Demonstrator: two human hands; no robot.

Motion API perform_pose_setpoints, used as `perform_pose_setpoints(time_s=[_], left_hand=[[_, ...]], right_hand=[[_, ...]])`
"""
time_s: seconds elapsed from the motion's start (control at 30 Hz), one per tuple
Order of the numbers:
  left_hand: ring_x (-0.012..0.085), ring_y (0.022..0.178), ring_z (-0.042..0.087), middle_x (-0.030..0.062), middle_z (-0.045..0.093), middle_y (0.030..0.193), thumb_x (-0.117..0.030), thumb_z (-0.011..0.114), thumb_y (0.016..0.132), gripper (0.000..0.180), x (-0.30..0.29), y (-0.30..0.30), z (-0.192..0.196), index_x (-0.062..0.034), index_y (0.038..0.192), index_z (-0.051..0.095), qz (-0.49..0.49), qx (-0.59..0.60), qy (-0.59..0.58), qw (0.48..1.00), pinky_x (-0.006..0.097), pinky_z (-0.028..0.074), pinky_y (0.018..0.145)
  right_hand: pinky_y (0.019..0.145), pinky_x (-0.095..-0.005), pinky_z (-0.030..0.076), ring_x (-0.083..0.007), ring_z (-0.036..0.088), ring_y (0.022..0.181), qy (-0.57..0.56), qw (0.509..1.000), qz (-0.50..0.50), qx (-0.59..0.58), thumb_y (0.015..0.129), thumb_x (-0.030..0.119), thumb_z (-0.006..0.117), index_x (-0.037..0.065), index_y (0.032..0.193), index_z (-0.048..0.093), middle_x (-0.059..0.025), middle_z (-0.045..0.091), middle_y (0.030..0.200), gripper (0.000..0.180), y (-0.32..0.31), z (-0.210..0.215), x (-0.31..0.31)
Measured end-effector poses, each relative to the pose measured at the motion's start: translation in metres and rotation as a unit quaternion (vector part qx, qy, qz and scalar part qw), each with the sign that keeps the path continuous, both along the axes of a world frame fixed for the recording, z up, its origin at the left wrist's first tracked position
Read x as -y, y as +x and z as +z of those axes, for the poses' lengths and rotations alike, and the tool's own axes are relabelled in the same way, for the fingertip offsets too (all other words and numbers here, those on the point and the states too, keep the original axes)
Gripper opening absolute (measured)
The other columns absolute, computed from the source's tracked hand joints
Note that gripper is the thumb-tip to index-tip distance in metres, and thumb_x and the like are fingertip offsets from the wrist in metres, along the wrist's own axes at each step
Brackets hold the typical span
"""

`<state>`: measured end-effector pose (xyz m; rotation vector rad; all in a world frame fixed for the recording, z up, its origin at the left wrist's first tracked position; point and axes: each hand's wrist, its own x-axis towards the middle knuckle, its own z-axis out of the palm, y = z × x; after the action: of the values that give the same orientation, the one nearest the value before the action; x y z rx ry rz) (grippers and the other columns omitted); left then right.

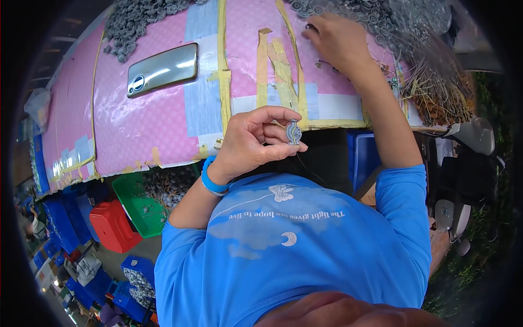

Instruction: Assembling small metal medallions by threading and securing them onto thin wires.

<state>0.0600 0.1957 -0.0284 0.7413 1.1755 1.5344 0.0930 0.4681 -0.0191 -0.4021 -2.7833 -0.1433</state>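
- Over the pink tabletop point(141, 117), your left hand point(248, 144) is raised close to your chest, with the blue wristband point(211, 182) showing at the wrist.
- Your left grip is narrow: thumb and fingertips point(283, 115) pinch a small round grey part point(293, 132), held on edge just in front of the tabletop's near rim.
- A thin dark wire seems to trail down from that part toward your blue shirt point(294, 256), though it is too fine to be sure.
- Your right hand point(338, 41) is stretched far across the tabletop, well apart from the left.
- Its fingers curl down at the edge of the heap of grey ring-shaped parts point(376, 16) at the far right; whether the right grip holds anything, I cannot tell, since the fingertips are hidden under the hand.
- Just beside that heap lies a bundle of thin wire pieces point(441, 87), fanned out toward the right edge.
- A second pile of grey parts point(133, 22) sits at the far left of the tabletop.
- A shiny metal tray point(162, 70) lies between the two piles, on the left half.
- Yellow tape strips point(223, 76) cross the pink covering.
- Below the tabletop, a green crate point(133, 204) and a red crate point(111, 226) stand side by side.
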Motion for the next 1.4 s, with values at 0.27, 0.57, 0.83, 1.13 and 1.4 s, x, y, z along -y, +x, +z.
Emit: perform_pose_setpoints(time_s=[0.27, 0.57, 0.83, 1.13, 1.4], left_hand=[[0.0143, 0.081, 0.071, 0.0074, 0.069, 0.079, 0.005, 0.076, 0.079, 0.044, 0.005, 0.008, 0.003, 0.0069, 0.119, 0.058, 0.032, -0.004, -0.005, 0.999, 0.024, 0.056, 0.075], [0.0239, 0.089, 0.073, 0.0116, 0.070, 0.092, 0.012, 0.075, 0.076, 0.047, 0.023, 0.023, -0.001, 0.0071, 0.119, 0.058, 0.039, -0.018, -0.016, 0.999, 0.028, 0.060, 0.077], [0.0242, 0.089, 0.073, 0.0129, 0.069, 0.092, 0.012, 0.073, 0.077, 0.045, 0.027, 0.034, 0.007, 0.0081, 0.120, 0.058, 0.068, -0.005, 0.007, 0.998, 0.027, 0.060, 0.075], [0.0129, 0.078, 0.069, 0.0089, 0.066, 0.086, 0.011, 0.074, 0.076, 0.044, 0.026, 0.028, 0.009, 0.0106, 0.117, 0.059, 0.157, -0.030, 0.025, 0.987, 0.026, 0.059, 0.076], [0.0102, 0.074, 0.067, 0.0083, 0.067, 0.087, 0.010, 0.075, 0.075, 0.043, 0.022, 0.026, 0.003, 0.0102, 0.116, 0.060, 0.185, -0.044, 0.034, 0.981, 0.023, 0.058, 0.072]], right_hand=[[0.072, -0.0409, 0.052, -0.0318, 0.066, 0.084, -0.152, 0.982, 0.107, -0.017, 0.083, 0.013, 0.068, 0.010, 0.104, 0.070, -0.0125, 0.069, 0.093, 0.021, 0.021, 0.009, -0.009], [0.068, -0.0403, 0.052, -0.0296, 0.065, 0.080, -0.021, 0.992, 0.114, -0.058, 0.083, 0.021, 0.070, 0.012, 0.102, 0.070, -0.0061, 0.068, 0.085, 0.021, 0.031, -0.013, 0.014], [0.071, -0.0364, 0.054, -0.0246, 0.069, 0.076, -0.206, 0.978, 0.019, -0.024, 0.084, 0.018, 0.069, 0.011, 0.113, 0.069, -0.0089, 0.073, 0.088, 0.029, 0.021, 0.019, 0.017], [0.063, -0.0273, 0.051, -0.0130, 0.063, 0.066, -0.484, 0.763, 0.028, -0.427, 0.081, 0.011, 0.067, 0.001, 0.095, 0.072, -0.0092, 0.068, 0.076, 0.018, 0.034, 0.023, 0.055], [0.062, -0.0213, 0.050, -0.0066, 0.061, 0.072, -0.502, 0.843, 0.072, -0.181, 0.084, 0.006, 0.074, 0.001, 0.110, 0.070, -0.0031, 0.070, 0.085, 0.027, 0.072, 0.029, 0.069]])
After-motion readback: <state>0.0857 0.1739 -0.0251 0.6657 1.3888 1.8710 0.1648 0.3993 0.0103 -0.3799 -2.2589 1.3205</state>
